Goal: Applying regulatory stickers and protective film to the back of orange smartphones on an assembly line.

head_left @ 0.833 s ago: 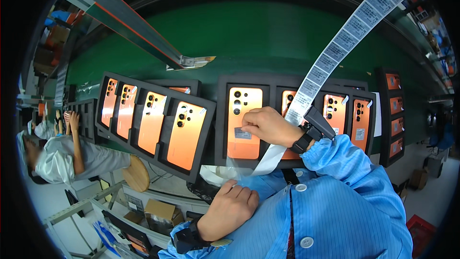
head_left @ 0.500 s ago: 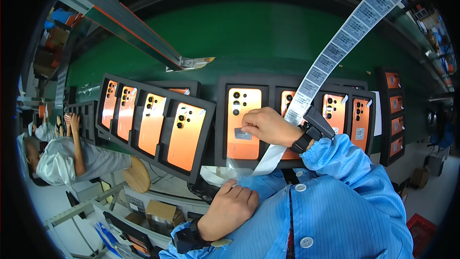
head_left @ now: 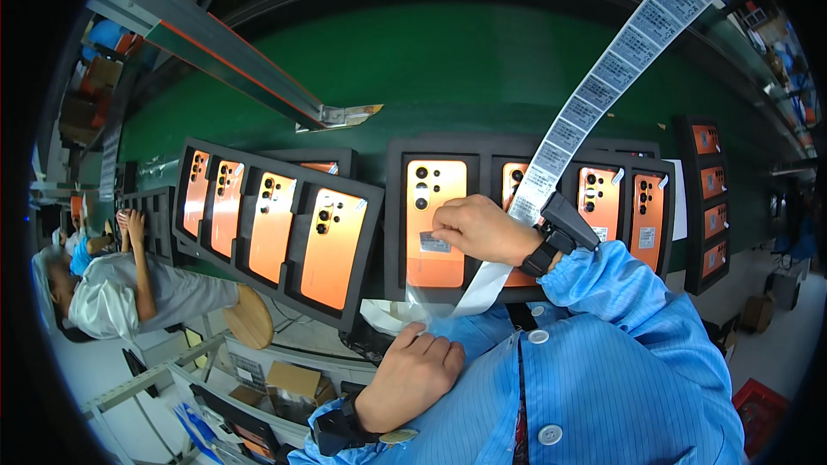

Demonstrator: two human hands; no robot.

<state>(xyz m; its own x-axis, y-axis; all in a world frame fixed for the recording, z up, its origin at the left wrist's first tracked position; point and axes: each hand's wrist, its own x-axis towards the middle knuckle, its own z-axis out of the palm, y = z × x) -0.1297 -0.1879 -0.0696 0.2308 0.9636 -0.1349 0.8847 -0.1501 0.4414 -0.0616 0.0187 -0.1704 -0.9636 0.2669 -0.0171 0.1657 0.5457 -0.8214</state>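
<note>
"What is the biggest thing here?"

"The green surface, with a dark tray on its near side. Take that tray as the landmark. It looks like light, stiff foam, best lifted by its outer walls."

"And the long label strip?"

"It crosses over the tray, passing under the right wrist and trailing off the tray's near side. I'd judge it light and limp, easily creased, so hold it by its margins."

"Where is the phone?"

"In the tray's leftmost slot, back up. It's probably slick, rigid and easily scratched: take it by its long edges, away from the lenses."

"What are the hands doing?"

"The right hand is over that slot, fingers curled together, tips at the label. Whether the thumb pinches anything, I cannot tell. The left hand is off the tray's near edge, thumb and forefinger apparently pinching clear film."

"How would that film behave?"

"Thin, floppy and perhaps clingy; a corner is the place to grip it."

"And the small label?"

"On the phone's back, in the tray's leftmost slot. Nearly weightless, likely sticky beneath, so edges only."
</note>
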